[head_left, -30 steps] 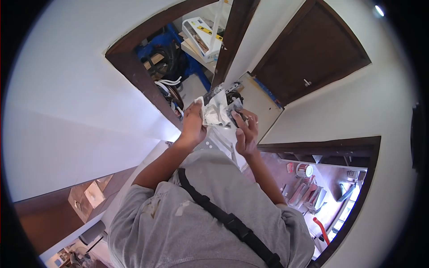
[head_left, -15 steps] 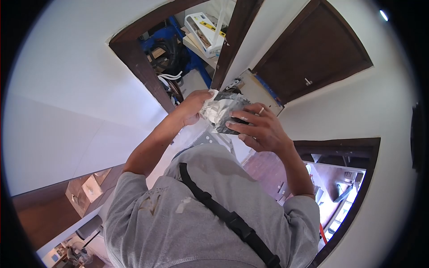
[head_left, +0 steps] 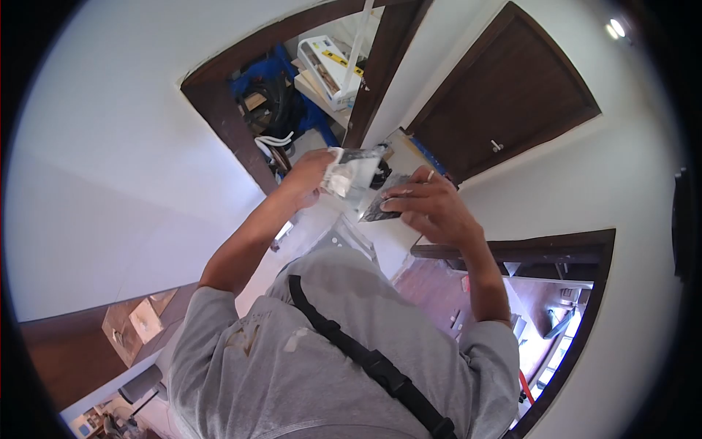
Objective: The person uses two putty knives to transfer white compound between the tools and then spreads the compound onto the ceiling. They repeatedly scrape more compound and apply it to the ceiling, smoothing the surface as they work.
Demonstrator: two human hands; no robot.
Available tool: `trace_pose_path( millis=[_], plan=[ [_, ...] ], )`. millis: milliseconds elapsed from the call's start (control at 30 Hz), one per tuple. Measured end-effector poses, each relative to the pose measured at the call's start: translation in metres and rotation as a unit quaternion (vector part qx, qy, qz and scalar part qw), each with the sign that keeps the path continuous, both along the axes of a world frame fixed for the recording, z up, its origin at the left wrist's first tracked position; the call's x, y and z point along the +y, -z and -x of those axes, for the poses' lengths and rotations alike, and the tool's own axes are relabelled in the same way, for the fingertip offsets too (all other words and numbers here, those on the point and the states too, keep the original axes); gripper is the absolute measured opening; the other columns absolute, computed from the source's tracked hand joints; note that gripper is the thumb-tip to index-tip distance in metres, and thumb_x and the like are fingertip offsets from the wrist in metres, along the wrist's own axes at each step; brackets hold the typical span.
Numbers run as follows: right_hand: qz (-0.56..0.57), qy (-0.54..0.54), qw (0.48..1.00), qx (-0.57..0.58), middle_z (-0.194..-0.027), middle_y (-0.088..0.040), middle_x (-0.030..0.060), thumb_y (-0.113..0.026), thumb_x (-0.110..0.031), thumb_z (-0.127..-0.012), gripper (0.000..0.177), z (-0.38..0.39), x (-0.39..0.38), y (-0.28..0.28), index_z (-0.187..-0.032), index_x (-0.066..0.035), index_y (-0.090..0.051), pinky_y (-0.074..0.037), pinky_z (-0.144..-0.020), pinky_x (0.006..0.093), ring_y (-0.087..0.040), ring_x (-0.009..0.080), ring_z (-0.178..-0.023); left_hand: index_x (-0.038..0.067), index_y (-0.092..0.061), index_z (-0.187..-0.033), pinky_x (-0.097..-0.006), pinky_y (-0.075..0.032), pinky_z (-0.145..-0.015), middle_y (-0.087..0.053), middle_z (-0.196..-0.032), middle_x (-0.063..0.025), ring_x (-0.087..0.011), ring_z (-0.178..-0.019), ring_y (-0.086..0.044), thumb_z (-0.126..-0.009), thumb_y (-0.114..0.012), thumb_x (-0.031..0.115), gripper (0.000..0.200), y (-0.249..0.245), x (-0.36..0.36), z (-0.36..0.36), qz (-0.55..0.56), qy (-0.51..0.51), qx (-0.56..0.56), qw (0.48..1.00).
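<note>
Open space left of the left hand — the doorway beyond seems crowded with gear.

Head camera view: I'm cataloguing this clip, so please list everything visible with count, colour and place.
crumpled wrapper: one, white and silvery, in the left hand
flat sheet: one, dark grey, held by the right hand
door: one, dark brown, shut, upper right
doorway frame: one, dark brown, upper centre
hoses: a bundle, black, inside that doorway
case: one, white with a yellow label, inside that doorway
walls: white, left and right
ring: one, pale, on a right finger
shirt: one, grey, bottom centre
strap: one, black, across the shirt
left hand: closed on the wrapper
right hand: gripping the sheet
</note>
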State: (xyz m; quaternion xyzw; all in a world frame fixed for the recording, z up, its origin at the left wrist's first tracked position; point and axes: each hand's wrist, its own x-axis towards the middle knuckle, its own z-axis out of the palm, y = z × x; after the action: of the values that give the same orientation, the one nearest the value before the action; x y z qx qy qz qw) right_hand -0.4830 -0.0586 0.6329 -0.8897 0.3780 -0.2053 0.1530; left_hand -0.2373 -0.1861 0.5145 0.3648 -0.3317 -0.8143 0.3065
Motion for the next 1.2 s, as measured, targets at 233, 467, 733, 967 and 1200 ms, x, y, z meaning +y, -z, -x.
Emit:
trace_pose_path(
  millis=[233, 467, 733, 967, 1200],
  plan=[
    [-0.269, -0.022, 0.499, -0.824, -0.135, -0.057, 0.0168, -0.037, -0.047, -0.101, 0.058, 0.001, -0.013, 0.107, -0.142, -0.008, -0.043, -0.048, -0.096, 0.0641, -0.057, 0.0404, -0.12, -0.001, -0.06, -0.116, -0.0357, -0.055, -0.085, -0.068, -0.109, -0.012, -0.0221, -0.096, -0.069, -0.099, -0.05, 0.017, 0.027, -0.04, -0.039, -0.031, 0.064, -0.03, 0.058, 0.996],
    [-0.092, 0.172, 0.525, -0.828, -0.128, -0.061, 0.0134, -0.035, -0.049, -0.103, 0.055, 0.004, -0.006, -0.002, -0.139, -0.009, -0.047, -0.05, -0.093, 0.0607, -0.061, 0.0368, -0.114, 0.005, -0.061, -0.118, -0.0345, -0.055, -0.08, -0.066, -0.111, -0.0091, -0.0192, -0.093, -0.068, -0.098, -0.05, 0.019, 0.026, -0.077, -0.118, -0.088, 0.169, -0.003, -0.006, 0.986],
    [0.666, 0.477, 0.516, -0.247, -0.119, -0.057, 0.0187, -0.05, -0.01, -0.101, 0.033, 0.066, 0.08, -0.193, -0.128, 0.008, -0.044, -0.051, -0.087, 0.0377, -0.059, 0.0253, -0.106, 0.001, -0.064, -0.103, -0.0379, -0.056, -0.078, -0.07, -0.095, -0.0114, -0.0231, -0.086, -0.07, -0.095, -0.05, 0.018, 0.023, -0.115, -0.154, -0.102, 0.197, 0.021, 0.031, 0.98],
    [0.867, 0.387, 0.19, 0.251, -0.125, -0.053, 0.0206, -0.04, 0.001, -0.101, 0.031, -0.018, 0.138, -0.34, -0.132, 0.005, -0.039, -0.044, -0.099, 0.0463, -0.055, 0.0353, -0.116, 0.006, -0.06, -0.113, -0.0382, -0.05, -0.078, -0.063, -0.102, -0.0102, -0.0218, -0.091, -0.061, -0.091, -0.057, 0.024, 0.029, -0.078, -0.191, -0.124, 0.247, 0.075, -0.034, 0.966],
    [0.904, 0.27, -0.023, 0.33, -0.123, -0.058, 0.0166, -0.04, -0.019, -0.106, 0.028, -0.098, 0.153, -0.379, -0.126, -0.001, -0.045, -0.048, -0.097, 0.0453, -0.054, 0.0314, -0.12, -0.005, -0.055, -0.128, -0.0347, -0.044, -0.095, -0.061, -0.117, -0.0149, -0.0245, -0.111, -0.056, -0.099, -0.052, 0.033, 0.047, -0.134, -0.142, -0.13, 0.293, 0.066, -0.182, 0.936]
  ],
)
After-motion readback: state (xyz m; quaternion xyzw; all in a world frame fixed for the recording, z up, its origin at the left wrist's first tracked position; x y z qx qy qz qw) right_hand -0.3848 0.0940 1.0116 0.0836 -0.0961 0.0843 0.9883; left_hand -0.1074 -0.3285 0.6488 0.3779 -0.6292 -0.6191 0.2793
